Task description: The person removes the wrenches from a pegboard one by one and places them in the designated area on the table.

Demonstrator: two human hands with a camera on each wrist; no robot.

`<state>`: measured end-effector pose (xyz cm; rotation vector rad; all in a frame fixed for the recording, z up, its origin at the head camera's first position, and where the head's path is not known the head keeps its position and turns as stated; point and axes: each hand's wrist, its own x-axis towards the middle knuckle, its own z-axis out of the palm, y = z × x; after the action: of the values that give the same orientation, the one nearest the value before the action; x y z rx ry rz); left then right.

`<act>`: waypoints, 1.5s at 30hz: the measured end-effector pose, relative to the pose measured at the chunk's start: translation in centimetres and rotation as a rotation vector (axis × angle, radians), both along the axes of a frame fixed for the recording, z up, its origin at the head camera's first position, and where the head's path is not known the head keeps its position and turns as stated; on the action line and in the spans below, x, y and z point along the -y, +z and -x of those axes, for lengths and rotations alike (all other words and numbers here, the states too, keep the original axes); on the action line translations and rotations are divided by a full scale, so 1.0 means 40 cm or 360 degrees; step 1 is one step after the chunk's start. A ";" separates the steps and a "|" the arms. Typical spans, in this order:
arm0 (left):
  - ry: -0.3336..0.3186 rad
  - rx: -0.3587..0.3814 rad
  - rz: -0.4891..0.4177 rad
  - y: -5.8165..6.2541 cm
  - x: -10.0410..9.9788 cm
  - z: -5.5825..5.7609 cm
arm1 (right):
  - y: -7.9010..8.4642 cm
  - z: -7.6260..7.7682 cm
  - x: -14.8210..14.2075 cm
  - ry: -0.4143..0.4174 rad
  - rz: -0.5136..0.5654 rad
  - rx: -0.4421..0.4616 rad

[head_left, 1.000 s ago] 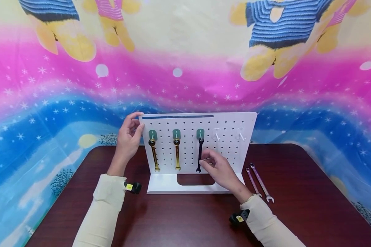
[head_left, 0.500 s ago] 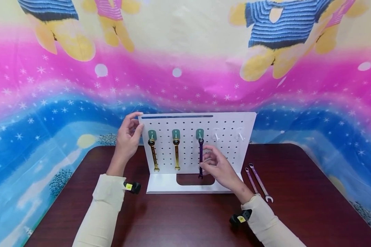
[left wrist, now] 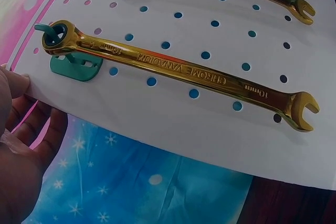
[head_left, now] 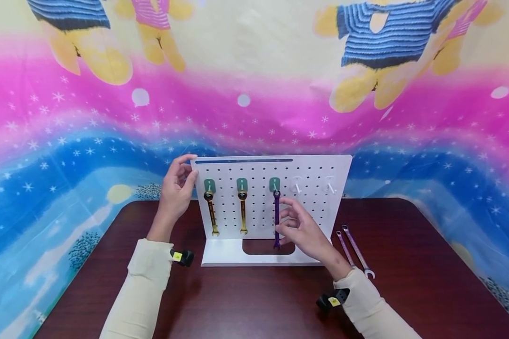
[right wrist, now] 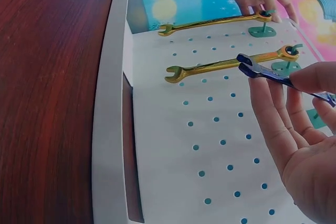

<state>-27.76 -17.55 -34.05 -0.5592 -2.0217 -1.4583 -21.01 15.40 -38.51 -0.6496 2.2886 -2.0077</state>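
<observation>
Left hand [head_left: 175,189] pinched board [head_left: 258,230] by corner, left of mid-frame, likely so it would not tip. Right hand [head_left: 303,231] pinched purple wrench [head_left: 277,210] mid-frame, maybe to steer top end at green hook [head_left: 274,182].

Mirror-bright metal in the gold wrench [left wrist: 178,70], centre, left wrist view; glossy metal in the purple wrench [head_left: 277,214]. Smooth matt board [head_left: 225,252]; plastic-looking green hook [left wrist: 76,67]; shiny wood-look table [head_left: 246,301], bottom of the head view.
</observation>
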 end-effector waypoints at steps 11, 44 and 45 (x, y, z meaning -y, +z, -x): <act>0.0004 0.0008 -0.0010 -0.005 0.005 0.008 | 0.015 -0.006 -0.001 0.0037 0.0003 -0.0024; -0.0036 0.0005 -0.0005 0.000 0.006 0.006 | 0.070 -0.042 0.000 0.0059 0.0113 0.0126; -0.0034 0.0010 -0.0004 0.000 0.005 0.006 | 0.070 -0.042 0.000 0.0058 0.0112 0.0127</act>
<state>-27.99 -17.74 -34.05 -0.5772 -2.0245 -1.4768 -19.32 15.41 -35.73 -0.5987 2.1556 -2.0665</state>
